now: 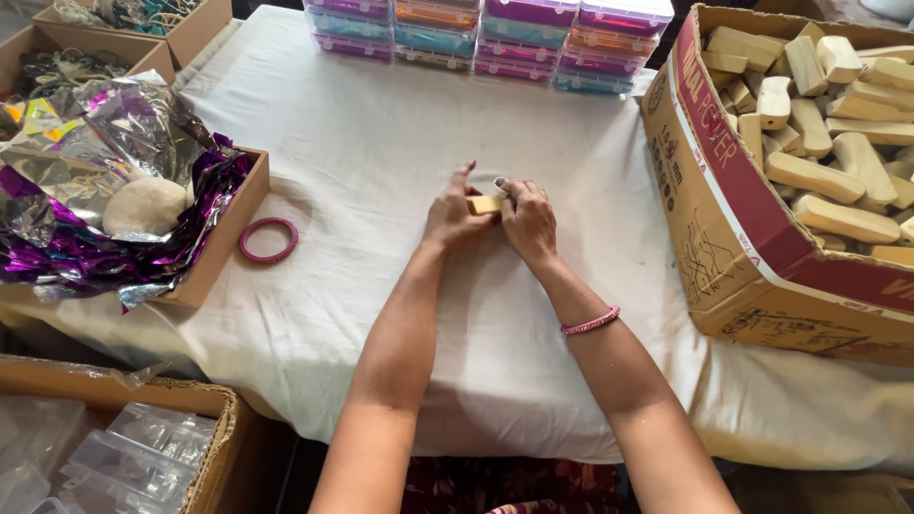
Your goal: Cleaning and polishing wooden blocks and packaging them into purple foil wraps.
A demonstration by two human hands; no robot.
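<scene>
Dead centre of the cloth-covered counter [381, 190], both hands are bunched up around one small tan wooden block [485, 204]. Left hand [450, 217] has its fingers curled onto the block's left end, with the index finger sticking up toward 12 o'clock. Right hand [528, 221] is clamped on the right end, fingers closed over it, and there's a little pale bit [501, 182] poking out at the top between the two hands; can't really tell what it is. A pink bracelet [590, 322] sits on the right wrist.

Over at 3 o'clock from the hands is a big cardboard box [752, 257] stuffed with loads of the same kind of pale wooden blocks [819, 176], all jumbled. At 9 o'clock, lying flat on the cloth well apart from the hands, is a pink ring [268, 239], and just beside that a shallow cardboard tray [224, 243] full of crinkly purple and silver foil [95, 181] with a roundish beige lump [144, 206] sitting in it. At 12 o'clock along the far edge are stacks of colourful plastic cases [486, 33]. Down at 7 o'clock, below the counter edge, another carton [205, 447] holds clear plastic packets [143, 452].
</scene>
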